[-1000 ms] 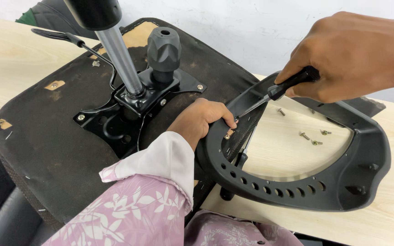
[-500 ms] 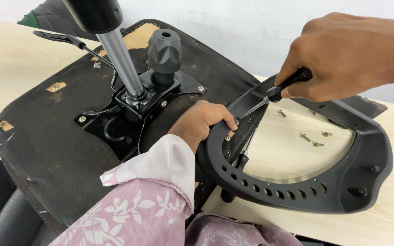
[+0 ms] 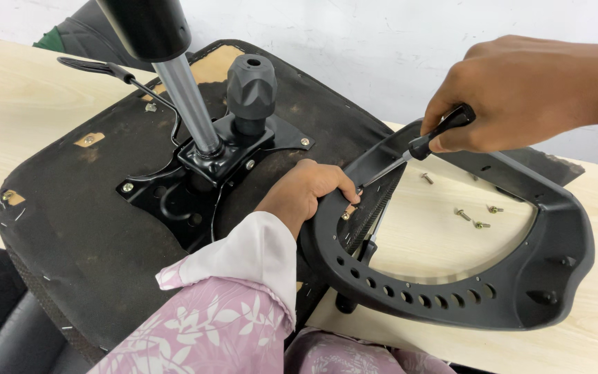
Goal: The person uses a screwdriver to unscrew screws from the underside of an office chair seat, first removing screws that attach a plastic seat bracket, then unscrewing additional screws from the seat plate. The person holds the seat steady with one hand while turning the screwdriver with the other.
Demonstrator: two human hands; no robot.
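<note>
Head camera looks steeply down, close over the table (image 3: pixel 29 111).

I cannot see the tip of the black-handled screwdriver (image 3: pixel 420 147): its steel shaft ends behind the fingers of my left hand (image 3: pixel 307 190) at the inner edge of the curved black plastic armrest frame (image 3: pixel 451 291), so the screw it meets is hidden. My right hand (image 3: pixel 527 90) is cut off at the wrist by the right edge. The black gas-lift cylinder (image 3: pixel 148 28) runs out of the top edge. The loose brass-coloured screws (image 3: pixel 475 216) on the pale wooden table (image 3: pixel 15 111) are too small to tell their head type.
</note>
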